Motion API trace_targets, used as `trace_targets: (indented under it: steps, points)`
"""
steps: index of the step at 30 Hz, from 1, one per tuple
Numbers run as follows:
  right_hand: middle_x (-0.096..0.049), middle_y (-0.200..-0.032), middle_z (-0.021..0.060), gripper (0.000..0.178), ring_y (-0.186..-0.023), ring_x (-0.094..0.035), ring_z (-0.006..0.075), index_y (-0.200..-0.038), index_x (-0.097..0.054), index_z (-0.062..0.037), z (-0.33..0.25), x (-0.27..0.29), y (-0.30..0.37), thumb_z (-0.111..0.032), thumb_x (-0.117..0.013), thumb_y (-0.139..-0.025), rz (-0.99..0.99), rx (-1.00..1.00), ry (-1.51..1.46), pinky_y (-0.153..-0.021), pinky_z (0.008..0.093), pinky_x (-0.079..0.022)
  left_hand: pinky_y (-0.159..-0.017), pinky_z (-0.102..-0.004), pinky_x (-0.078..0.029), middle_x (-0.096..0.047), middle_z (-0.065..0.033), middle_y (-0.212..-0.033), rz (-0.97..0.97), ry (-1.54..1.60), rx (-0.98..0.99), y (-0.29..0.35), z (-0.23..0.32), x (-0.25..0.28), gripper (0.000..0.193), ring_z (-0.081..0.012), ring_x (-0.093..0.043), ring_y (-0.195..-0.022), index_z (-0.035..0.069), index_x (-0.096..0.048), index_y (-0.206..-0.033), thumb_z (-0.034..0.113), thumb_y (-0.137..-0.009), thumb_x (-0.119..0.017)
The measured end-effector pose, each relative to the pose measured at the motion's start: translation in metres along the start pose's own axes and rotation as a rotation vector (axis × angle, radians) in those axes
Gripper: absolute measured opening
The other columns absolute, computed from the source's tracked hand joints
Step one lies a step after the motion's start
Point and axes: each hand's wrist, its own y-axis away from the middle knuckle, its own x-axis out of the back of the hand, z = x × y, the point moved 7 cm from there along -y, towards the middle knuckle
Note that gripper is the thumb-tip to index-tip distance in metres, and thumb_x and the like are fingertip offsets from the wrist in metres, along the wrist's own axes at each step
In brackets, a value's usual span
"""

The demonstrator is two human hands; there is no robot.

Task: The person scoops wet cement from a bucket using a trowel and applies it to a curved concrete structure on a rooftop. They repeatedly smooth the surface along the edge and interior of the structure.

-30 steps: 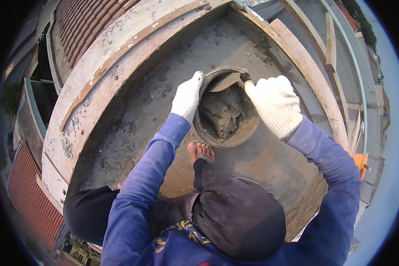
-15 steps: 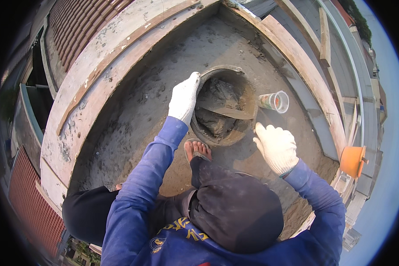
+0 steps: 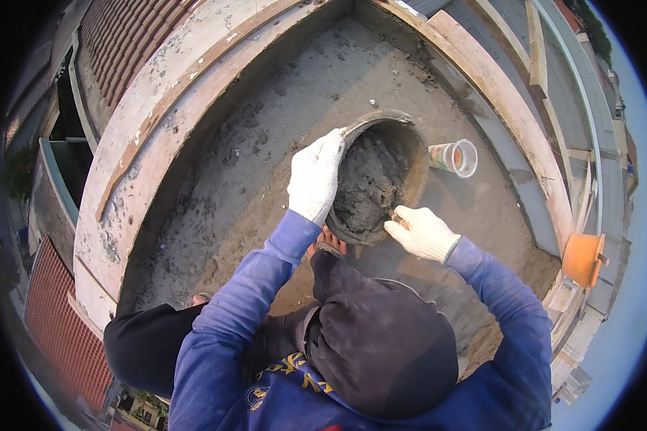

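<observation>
A round bucket (image 3: 415,154) of wet grey mortar (image 3: 370,176) stands tilted in front of me. My left hand (image 3: 316,174), in a white knitted glove, is closed on the bucket's left rim. At the near right side of the bucket, my right hand (image 3: 425,235), gloved too, is closed around the handle of a trowel (image 3: 396,216). Only a small part of the trowel shows; its blade is hidden in the mortar. A clear plastic cup (image 3: 454,157) lies on its side just right of the bucket.
Raised walls edged with wooden boards (image 3: 474,65) enclose the rough cement floor (image 3: 266,144). An orange container (image 3: 584,261) sits on the right edge. My sandalled foot (image 3: 330,243) is close to the bucket. Tiled roofs (image 3: 133,47) lie beyond the left wall.
My right hand has moved left and closer to the bucket, and the trowel blade, which lay across the bucket, has sunk out of sight. The left hand stays on the rim.
</observation>
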Motion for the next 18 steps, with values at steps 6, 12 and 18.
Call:
trace_targets:
  steps: [6,12,18]
  points:
    - [-0.077,-0.099,0.0290,0.048,-0.092,-0.076,0.0472,-0.122,-0.068,0.0021,-0.013,-0.003,0.021,-0.044,-0.065,-0.108,-0.095,-0.005,-0.178,-0.083,0.0487,-0.059,-0.092,-0.0346,-0.055,-0.082,-0.0146,-0.110,0.042,0.007,0.042,-0.004,0.003,-0.003,0.039,-0.0173,-0.070,-0.098,-0.004,-0.076,-0.130,0.029,-0.115,-0.061]
    - [-0.077,-0.094,0.0185,0.035,-0.080,-0.077,0.0373,-0.116,-0.070,-0.0037,-0.013,0.037,0.041,-0.038,-0.068,-0.107,0.159,0.201,0.023,-0.072,0.0436,-0.060,-0.086,-0.0342,-0.053,-0.078,-0.0077,-0.100,0.155,0.071,0.104,-0.013,-0.016,0.007,0.042,-0.0137,-0.065,-0.093,-0.005,-0.077,-0.122,0.034,-0.115,-0.063]
    - [-0.069,-0.085,0.0088,0.021,-0.075,-0.075,0.0305,-0.107,-0.070,-0.0145,-0.028,0.085,0.064,-0.036,-0.072,-0.105,0.555,0.248,0.559,-0.066,0.0445,-0.059,-0.079,-0.0335,-0.051,-0.074,-0.0033,-0.095,0.198,0.139,0.349,-0.007,-0.020,0.011,0.046,-0.0122,-0.059,-0.084,-0.005,-0.078,-0.120,0.039,-0.115,-0.064]
